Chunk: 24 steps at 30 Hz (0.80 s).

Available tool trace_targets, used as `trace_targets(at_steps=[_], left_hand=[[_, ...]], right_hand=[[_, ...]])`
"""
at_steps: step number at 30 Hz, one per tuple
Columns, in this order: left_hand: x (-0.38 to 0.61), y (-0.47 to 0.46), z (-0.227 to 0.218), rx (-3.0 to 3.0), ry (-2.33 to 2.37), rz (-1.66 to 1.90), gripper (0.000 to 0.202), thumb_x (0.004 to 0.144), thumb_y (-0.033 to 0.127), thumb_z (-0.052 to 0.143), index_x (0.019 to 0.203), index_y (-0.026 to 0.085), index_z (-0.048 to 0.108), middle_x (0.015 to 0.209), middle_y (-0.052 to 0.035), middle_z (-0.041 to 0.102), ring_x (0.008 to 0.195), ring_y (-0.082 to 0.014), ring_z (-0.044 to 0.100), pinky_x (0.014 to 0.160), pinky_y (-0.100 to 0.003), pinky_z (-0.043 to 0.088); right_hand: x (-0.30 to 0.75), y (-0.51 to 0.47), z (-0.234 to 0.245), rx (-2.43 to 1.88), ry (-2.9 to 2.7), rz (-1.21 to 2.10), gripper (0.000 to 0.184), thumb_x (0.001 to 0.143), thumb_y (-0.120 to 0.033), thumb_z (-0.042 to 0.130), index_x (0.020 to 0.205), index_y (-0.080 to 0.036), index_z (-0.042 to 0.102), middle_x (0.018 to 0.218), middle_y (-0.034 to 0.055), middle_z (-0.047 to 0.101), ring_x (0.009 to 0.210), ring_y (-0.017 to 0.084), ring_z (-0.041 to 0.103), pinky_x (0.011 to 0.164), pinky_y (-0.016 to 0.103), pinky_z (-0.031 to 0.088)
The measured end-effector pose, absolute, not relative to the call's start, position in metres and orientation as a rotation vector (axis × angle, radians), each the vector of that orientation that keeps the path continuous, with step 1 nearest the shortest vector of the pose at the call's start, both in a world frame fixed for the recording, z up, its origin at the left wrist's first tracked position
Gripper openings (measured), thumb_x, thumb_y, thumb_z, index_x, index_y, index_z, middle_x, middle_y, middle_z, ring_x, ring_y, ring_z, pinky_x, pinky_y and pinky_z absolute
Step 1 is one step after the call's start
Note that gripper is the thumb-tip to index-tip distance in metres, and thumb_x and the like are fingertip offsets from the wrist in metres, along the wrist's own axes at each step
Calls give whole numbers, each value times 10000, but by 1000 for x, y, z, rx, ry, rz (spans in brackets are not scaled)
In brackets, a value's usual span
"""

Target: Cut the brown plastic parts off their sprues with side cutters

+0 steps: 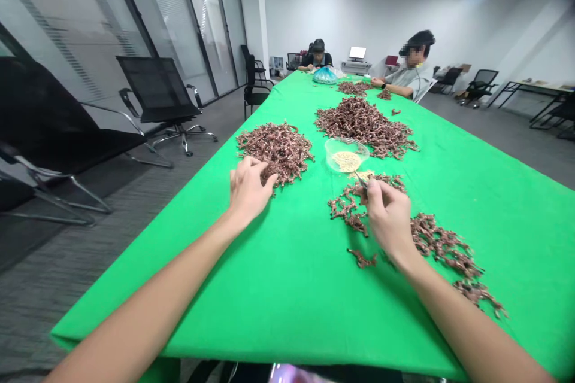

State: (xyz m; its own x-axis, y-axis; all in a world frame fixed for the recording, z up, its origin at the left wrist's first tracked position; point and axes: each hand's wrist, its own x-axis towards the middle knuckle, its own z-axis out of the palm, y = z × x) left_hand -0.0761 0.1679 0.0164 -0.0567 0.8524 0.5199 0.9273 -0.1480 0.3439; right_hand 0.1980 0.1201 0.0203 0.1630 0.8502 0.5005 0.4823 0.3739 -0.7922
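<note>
right fingers (381,203) pinched on tweezers (360,180) | left fingers (251,176) curled on brown twiggy pile (278,152), can't tell if gripping, near counter (287,287) middle | careless tweezer bump could tip seed bowl (344,154)

Black mesh office chairs (155,88) stand by glass walls (179,18).

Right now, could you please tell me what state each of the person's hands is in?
Left hand: open, resting on a reddish-brown pile.
Right hand: closed, holding tweezers.
</note>
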Motion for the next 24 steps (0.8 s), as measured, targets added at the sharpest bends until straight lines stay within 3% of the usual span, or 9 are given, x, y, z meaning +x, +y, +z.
trace_targets(at_steps=[4, 17, 24], left_hand=[[-63, 158, 18, -2002, -1909, -893, 314, 869, 361, 612, 1111, 163, 634, 1113, -118, 555, 1073, -307, 522, 904, -455, 419], [-59, 155, 28, -1918, -1799, -850, 327, 898, 380, 572, 1126, 158, 648, 1177, -155, 547, 1089, -342, 496, 890, -480, 401], [0, 140, 16, -2581, -1521, -911, 282, 940, 346, 546, 1150, 181, 634, 1084, -90, 591, 1020, -248, 559, 921, -408, 450]], right_hand=[[205, 125, 21, -1238, -1426, 480, 491, 999, -507, 453, 622, -194, 462, 573, -22, 478, 496, 113, 371, 479, 265, 248], [214, 135, 20, -1130, -1330, 540, 505, 994, -549, 462, 682, -175, 590, 601, -5, 498, 517, 124, 392, 486, 275, 269], [215, 139, 19, -1105, -1317, 546, 513, 990, -563, 468, 660, -181, 564, 591, -6, 503, 511, 127, 398, 479, 275, 269]])
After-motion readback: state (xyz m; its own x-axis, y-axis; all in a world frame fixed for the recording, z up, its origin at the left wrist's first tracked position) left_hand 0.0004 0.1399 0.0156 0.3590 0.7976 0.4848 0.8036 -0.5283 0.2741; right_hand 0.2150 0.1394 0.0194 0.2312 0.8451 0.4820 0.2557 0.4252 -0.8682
